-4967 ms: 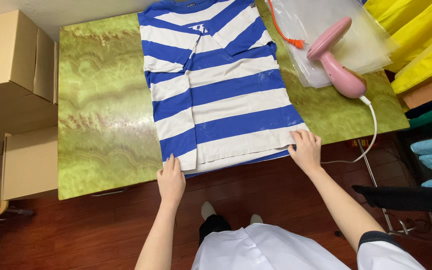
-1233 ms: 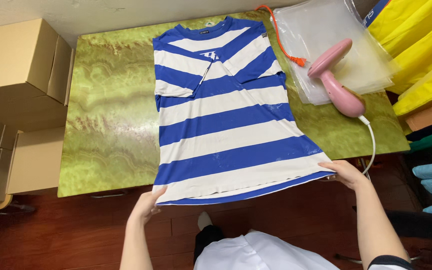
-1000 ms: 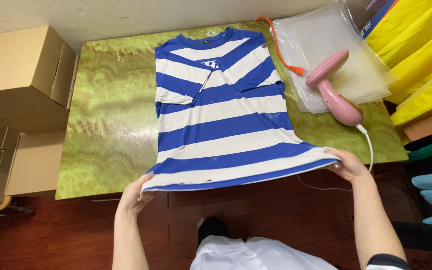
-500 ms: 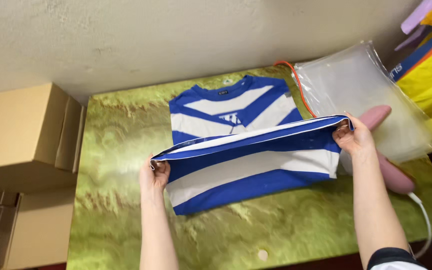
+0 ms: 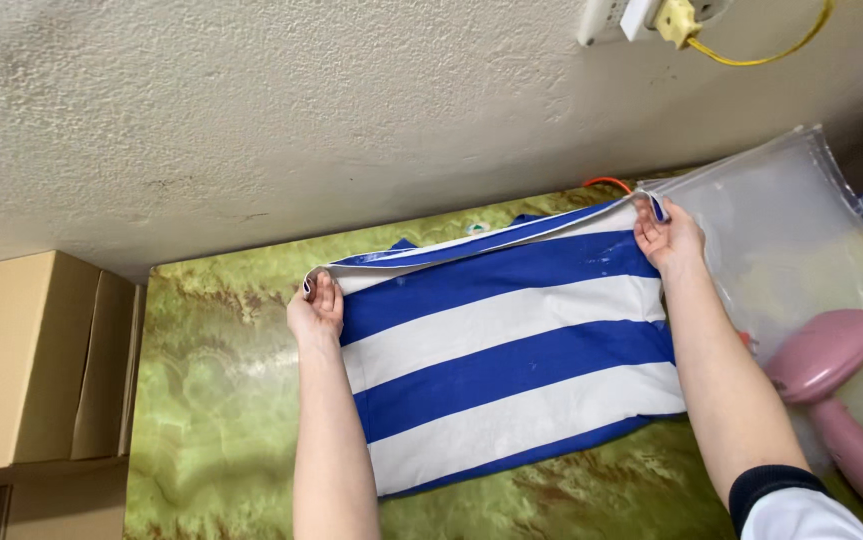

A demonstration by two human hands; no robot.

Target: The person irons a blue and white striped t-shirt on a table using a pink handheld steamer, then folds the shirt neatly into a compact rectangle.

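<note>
A blue-and-white striped shirt [image 5: 501,350] lies folded in half on a green marbled table [image 5: 211,400], its bottom hem brought up over the collar end near the wall. My left hand [image 5: 317,308] pinches the left corner of the hem. My right hand [image 5: 667,236] pinches the right corner, close to a stack of clear plastic bags [image 5: 801,240]. A bit of the blue collar area peeks out behind the folded edge.
A pink handheld steamer [image 5: 836,385] lies at the right on the clear bags. Cardboard boxes [image 5: 31,360] stand left of the table. A textured wall runs behind, with an outlet and yellow cord [image 5: 696,25] at the top right.
Both hands lifted the shirt's bottom hem off the near table edge and carried it away from me to the collar end, folding the shirt in half. The camera tilted up toward the wall.
</note>
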